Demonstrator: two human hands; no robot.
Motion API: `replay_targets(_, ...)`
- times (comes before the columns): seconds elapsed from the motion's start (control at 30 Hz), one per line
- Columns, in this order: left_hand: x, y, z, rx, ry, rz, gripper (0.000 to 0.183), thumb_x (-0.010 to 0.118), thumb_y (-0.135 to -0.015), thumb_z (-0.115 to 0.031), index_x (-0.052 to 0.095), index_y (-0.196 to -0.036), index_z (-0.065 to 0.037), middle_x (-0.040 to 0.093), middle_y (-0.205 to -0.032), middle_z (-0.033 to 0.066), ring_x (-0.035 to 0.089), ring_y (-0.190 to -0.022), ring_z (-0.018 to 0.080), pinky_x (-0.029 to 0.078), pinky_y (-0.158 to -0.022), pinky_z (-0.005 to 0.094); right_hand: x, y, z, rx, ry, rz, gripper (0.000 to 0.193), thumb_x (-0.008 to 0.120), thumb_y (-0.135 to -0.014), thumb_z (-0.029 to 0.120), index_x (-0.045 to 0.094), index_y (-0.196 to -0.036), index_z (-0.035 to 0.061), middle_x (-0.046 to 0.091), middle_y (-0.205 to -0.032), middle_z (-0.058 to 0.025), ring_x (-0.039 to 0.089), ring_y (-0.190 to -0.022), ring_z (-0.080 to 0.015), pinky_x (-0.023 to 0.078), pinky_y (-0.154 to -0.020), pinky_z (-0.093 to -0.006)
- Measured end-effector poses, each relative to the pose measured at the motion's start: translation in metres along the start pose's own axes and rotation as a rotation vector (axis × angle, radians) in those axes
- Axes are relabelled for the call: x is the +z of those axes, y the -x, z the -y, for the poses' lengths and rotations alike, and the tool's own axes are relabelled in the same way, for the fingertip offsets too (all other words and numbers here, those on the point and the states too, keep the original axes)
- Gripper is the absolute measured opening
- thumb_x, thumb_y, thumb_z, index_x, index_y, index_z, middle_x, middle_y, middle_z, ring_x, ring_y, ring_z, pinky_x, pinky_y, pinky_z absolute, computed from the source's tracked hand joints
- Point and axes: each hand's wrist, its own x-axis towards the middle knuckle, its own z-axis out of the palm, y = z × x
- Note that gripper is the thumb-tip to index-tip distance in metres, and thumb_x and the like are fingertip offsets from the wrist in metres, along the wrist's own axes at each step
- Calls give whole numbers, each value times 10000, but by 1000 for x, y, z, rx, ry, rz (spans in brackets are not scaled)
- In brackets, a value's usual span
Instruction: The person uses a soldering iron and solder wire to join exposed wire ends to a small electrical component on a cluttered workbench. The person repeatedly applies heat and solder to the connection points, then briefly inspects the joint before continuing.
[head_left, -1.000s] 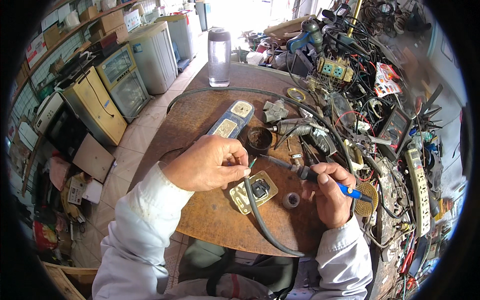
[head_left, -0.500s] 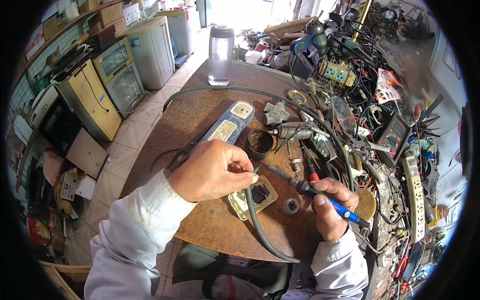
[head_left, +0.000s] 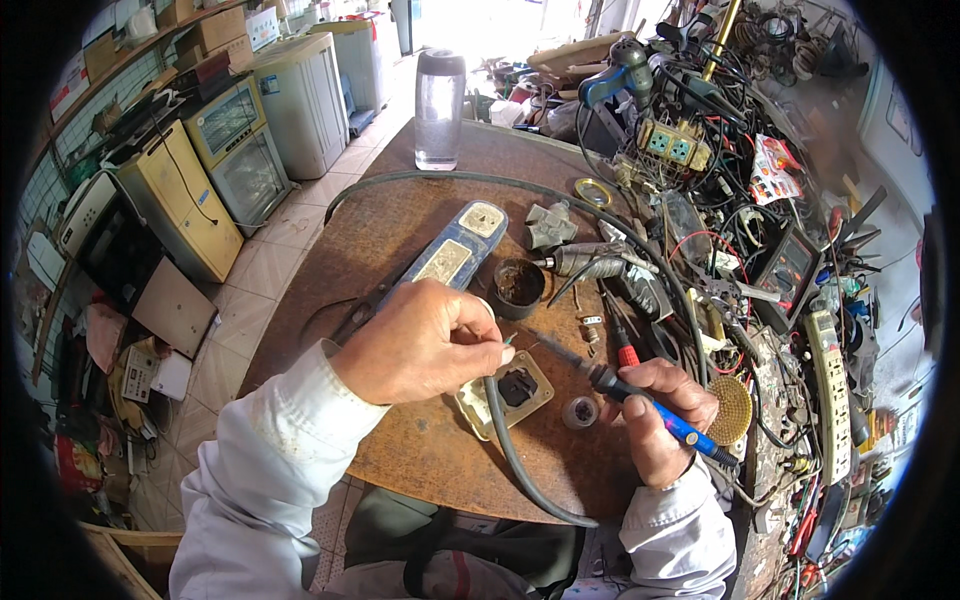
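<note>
My left hand is closed in a pinch on a thin green-covered wire. This wire is at the upper end of a thick grey-black cable that curves down toward the table's near edge. In my right hand is a blue soldering iron, held like a pen. Its slim metal tip points left toward the wire, apart from it as far as I can see. Under the cable lies a square pale plate with a dark centre. A round dark tin stands just beyond the wire.
A blue casing lies beyond my left hand, near a clear bottle. A small white container sits beside the plate. Wires, tools and a power strip crowd the right side. Cabinets line the left.
The soldering iron's tip has shifted slightly to the right and down, and is a little blurred. My left hand keeps its pinch in nearly the same place.
</note>
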Motion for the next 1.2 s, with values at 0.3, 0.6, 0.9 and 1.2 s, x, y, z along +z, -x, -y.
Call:
replay_targets(0.3,-12,-5,2,324,-60,-369,117,698,-891,-75,678,-900,39,670,-764,46,599,-668,63,470,-579,233,-1,-8,-8,43,-147,-348,294,677,-912,228,632,-1049,-29,676,-812,-103,615,-615,-130,478,-583,-245)
replay_targets(0.6,19,-36,-32,351,-862,-16,222,740,-773,-239,712,-869,-41,688,-816,144,675,-787,315,512,-689,426,-16,-20,-11,14,-198,-502,257,651,-918,177,634,-1028,-54,660,-775,-105,587,-585,-119,475,-603,-249)
replay_targets(0.9,25,-60,-32,174,-824,-24,140,713,-794,-185,730,-780,-47,697,-747,139,695,-703,265,530,-670,373,-16,-20,-7,21,-213,-463,200,637,-930,149,642,-1018,-30,634,-729,-50,563,-575,-92,439,-562,-230)
replay_targets(1.2,-32,-43,-9,-8,286,-192,207,538,-1014,-220,559,-1048,-18,660,-850,66,629,-621,118,475,-553,230,-12,-18,-2,11,-237,-424,216,633,-923,146,637,-1029,-43,635,-731,-54,560,-576,-101,431,-572,-232)
